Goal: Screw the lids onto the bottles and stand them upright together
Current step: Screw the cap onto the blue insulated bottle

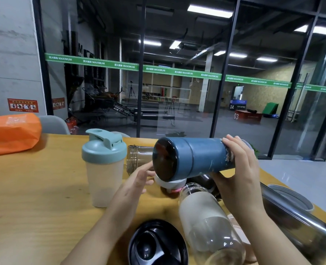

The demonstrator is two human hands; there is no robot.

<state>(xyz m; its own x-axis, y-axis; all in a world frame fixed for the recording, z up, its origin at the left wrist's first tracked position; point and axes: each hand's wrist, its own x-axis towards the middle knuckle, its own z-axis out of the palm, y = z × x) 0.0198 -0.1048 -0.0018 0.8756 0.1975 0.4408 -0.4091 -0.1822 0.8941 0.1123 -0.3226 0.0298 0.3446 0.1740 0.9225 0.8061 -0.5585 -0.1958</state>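
My right hand grips a blue bottle by its body and holds it sideways above the table, its dark lidded end pointing left. Just below and left of that end, my left hand hovers with relaxed fingers and holds nothing. A cream shaker bottle with a teal lid stands upright at the left. A clear brown bottle without a lid lies behind the blue one. A frosted glass bottle lies open in front. A black lid rests at the near edge.
A steel bottle lies at the right beside a grey round lid. A white lid and a dark bottle lie under the blue bottle. An orange bag sits at the far left on the wooden table. Glass wall behind.
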